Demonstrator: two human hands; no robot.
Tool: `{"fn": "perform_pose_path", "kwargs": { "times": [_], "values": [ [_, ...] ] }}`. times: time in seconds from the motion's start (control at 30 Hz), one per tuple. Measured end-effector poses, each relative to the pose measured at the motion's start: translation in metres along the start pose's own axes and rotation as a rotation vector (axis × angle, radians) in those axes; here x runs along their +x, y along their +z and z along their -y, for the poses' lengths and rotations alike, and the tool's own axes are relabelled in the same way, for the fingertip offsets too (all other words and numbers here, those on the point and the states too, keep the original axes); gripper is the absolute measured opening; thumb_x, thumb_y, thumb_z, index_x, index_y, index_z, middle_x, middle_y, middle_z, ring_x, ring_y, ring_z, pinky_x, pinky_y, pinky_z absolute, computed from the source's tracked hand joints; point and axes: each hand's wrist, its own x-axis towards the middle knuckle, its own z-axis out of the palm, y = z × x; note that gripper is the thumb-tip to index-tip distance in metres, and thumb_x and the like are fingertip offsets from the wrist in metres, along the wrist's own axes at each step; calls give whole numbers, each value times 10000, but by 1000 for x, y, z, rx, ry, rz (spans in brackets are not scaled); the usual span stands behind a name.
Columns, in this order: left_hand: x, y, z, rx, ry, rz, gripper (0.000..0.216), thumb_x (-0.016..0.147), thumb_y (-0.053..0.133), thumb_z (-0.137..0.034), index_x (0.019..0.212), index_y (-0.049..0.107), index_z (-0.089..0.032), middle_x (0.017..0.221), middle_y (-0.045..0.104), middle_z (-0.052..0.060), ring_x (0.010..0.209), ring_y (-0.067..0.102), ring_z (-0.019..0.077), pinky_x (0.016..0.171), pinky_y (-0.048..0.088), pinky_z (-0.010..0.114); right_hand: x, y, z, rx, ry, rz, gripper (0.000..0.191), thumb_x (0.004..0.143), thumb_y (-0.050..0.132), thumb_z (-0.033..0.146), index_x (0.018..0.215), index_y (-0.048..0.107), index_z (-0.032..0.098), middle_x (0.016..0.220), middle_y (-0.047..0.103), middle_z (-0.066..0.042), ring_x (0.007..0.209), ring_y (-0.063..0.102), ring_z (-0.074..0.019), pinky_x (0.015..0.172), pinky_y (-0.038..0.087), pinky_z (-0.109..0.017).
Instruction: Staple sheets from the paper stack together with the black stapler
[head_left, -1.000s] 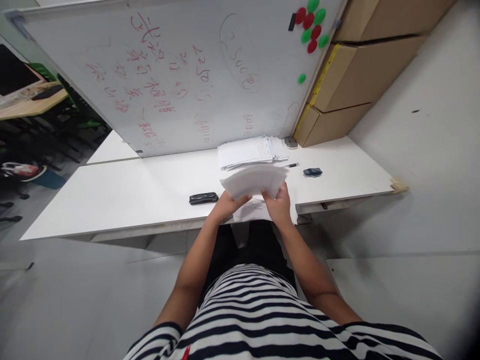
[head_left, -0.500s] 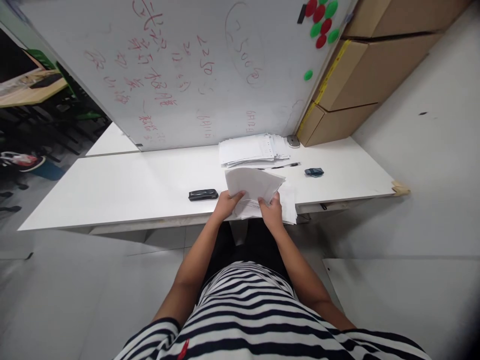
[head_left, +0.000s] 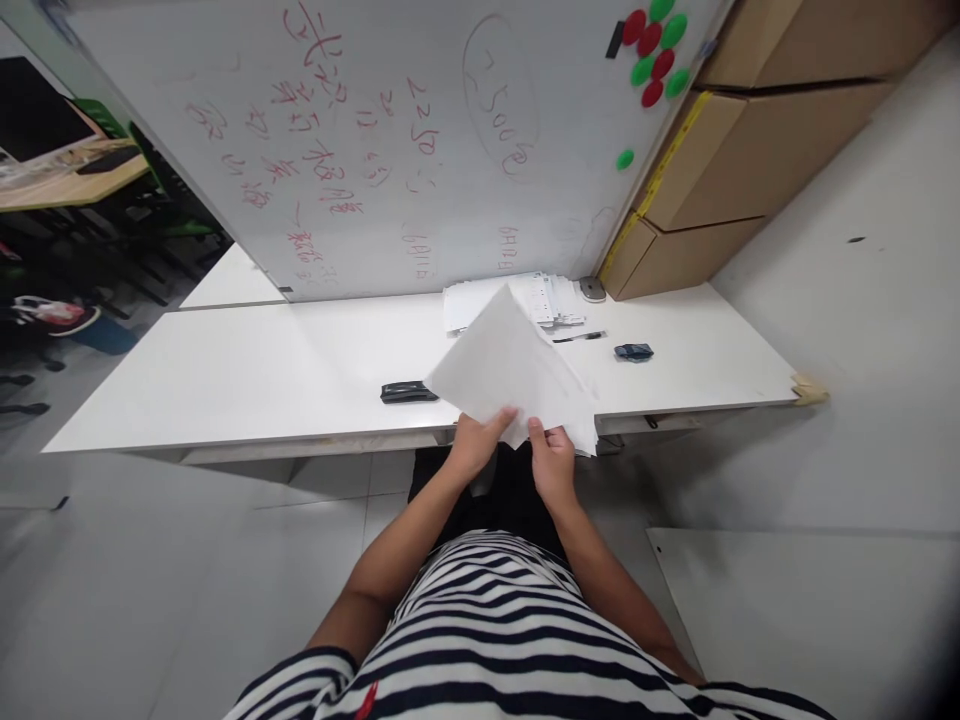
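Observation:
Both my hands grip a bundle of white paper sheets (head_left: 510, 365) at its near corner, lifted and tilted above the front edge of the white table (head_left: 247, 375). My left hand (head_left: 474, 445) pinches the bundle's lower left edge. My right hand (head_left: 553, 462) pinches the same corner from the right. More loose sheets (head_left: 585, 425) lie on the table under the bundle. A second stack of printed papers (head_left: 544, 295) rests further back, against the whiteboard (head_left: 390, 130).
A black stapler (head_left: 407, 392) lies left of my hands. A pen (head_left: 577, 337) and a small dark clip-like object (head_left: 634, 352) lie to the right. Cardboard boxes (head_left: 720, 180) stand at the back right. Coloured magnets (head_left: 654, 50) stick to the whiteboard.
The bundle has been raised from lying nearly flat to standing up on its corner, and both hands have pulled back toward the table's front edge.

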Motion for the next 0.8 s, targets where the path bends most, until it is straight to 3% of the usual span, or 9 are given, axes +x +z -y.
{"fn": "perform_pose_path", "kwargs": {
  "times": [0.1,0.17,0.27,0.37,0.5,0.63,0.8],
  "values": [
    [13,-37,-1,457,253,44,569,723,737,-426,1223,575,-209,1345,528,127,1317,407,293,1102,309,443,5,-21,-4,-56,-10,-114,405,814,581,551,880,666,161,907,718,-70,909,630,-228,878,465,-376],
    [31,-72,2,744,350,18,479,809,652,-374,1258,545,-244,1396,487,99,1380,310,283,1132,246,453,7,-38,-11,-72,-1,-189,403,807,589,545,881,671,157,913,722,-75,930,635,-236,888,463,-379],
    [60,-121,12,1095,295,15,498,804,643,-331,1281,528,-248,1401,488,108,1381,285,344,1100,250,502,7,-59,-23,-66,22,-256,437,797,593,544,953,671,143,978,723,-97,984,634,-251,905,463,-392],
    [79,-148,22,1163,147,137,391,813,609,-383,1173,597,-231,1198,628,102,1153,520,318,943,403,427,2,-71,-33,-61,65,-278,477,788,591,553,1016,675,143,1015,723,-109,1013,632,-265,907,470,-407],
    [86,-141,27,1073,160,237,331,812,588,-418,1087,628,-239,1106,663,51,1009,577,259,829,437,352,-1,-79,-41,-80,113,-252,475,769,608,561,983,696,146,973,735,-103,986,646,-282,891,480,-426],
    [85,-119,26,1003,242,359,337,805,588,-426,1084,633,-244,1093,662,44,1003,570,249,839,427,343,2,-87,-40,-69,193,-75,478,738,652,565,957,707,143,957,742,-102,941,661,-295,854,497,-437],
    [87,-113,25,909,214,357,356,793,594,-438,1083,636,-235,1110,656,47,1018,561,248,858,434,348,3,-88,-34,12,248,101,502,733,675,550,1042,701,156,1039,732,-101,972,660,-297,862,503,-445]
  ]
}}
